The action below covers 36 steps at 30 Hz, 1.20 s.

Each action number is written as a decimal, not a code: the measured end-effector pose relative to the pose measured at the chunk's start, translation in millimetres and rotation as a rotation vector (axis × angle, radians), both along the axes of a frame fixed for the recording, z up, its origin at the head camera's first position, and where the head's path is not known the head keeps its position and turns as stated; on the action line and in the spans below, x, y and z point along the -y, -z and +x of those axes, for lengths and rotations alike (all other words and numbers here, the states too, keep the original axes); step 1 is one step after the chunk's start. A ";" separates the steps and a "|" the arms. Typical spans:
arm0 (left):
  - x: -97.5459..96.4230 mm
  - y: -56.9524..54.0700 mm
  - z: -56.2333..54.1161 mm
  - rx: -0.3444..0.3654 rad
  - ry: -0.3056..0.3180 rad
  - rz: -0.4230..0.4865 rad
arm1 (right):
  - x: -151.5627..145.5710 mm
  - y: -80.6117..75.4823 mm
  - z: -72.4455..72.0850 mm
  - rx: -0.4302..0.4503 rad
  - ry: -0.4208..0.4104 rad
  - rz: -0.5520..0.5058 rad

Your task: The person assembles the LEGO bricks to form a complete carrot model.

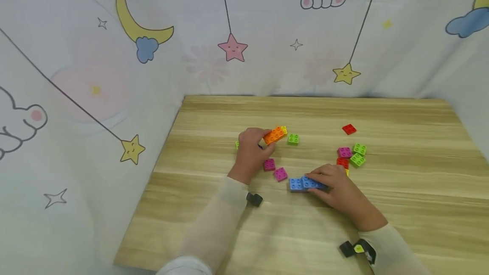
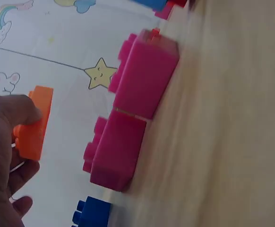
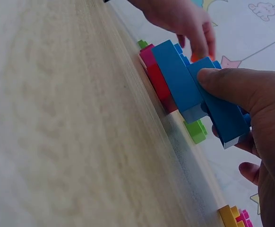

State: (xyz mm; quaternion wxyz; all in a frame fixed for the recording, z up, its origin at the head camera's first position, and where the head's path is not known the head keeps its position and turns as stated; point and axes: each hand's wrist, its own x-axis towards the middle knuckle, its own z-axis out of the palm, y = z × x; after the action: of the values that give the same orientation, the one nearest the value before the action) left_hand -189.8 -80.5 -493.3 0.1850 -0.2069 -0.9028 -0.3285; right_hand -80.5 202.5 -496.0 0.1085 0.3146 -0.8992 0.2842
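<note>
Okay, printed cloth backdrop (image 1: 267, 7) on the far side, wooden table (image 1: 420, 173) below it. Your right hand (image 1: 338, 188) grips the upper blue block (image 1: 310, 182), which sits offset on the lower blue block (image 1: 295, 185), around mid-table. Your left hand (image 1: 251, 152) pinches an orange block (image 1: 274, 136), clear of the tabletop. Smaller stuff: two magenta blocks (image 1: 280, 175) between your hands, green block (image 1: 293, 139) just right of the orange one, thin red piece (image 1: 349, 129) farther right.
</note>
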 end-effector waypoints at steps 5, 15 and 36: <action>-3.7 -4.0 29.4 -0.020 0.308 0.097 | 0.1 0.3 0.1 0.020 0.003 -0.004; 0.9 -6.0 73.7 0.114 0.499 -0.095 | 2.2 -0.2 1.4 0.032 0.006 -0.018; -21.3 3.2 77.3 0.030 0.528 -0.100 | 2.6 2.8 -0.8 -0.018 -0.021 -0.051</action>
State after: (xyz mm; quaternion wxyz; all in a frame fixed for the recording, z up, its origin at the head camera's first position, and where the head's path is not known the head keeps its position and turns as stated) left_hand -112.5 -59.2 -496.5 0.0692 -0.4390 -0.8354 -0.3235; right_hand -81.3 199.9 -498.9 0.1215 0.3237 -0.8872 0.3055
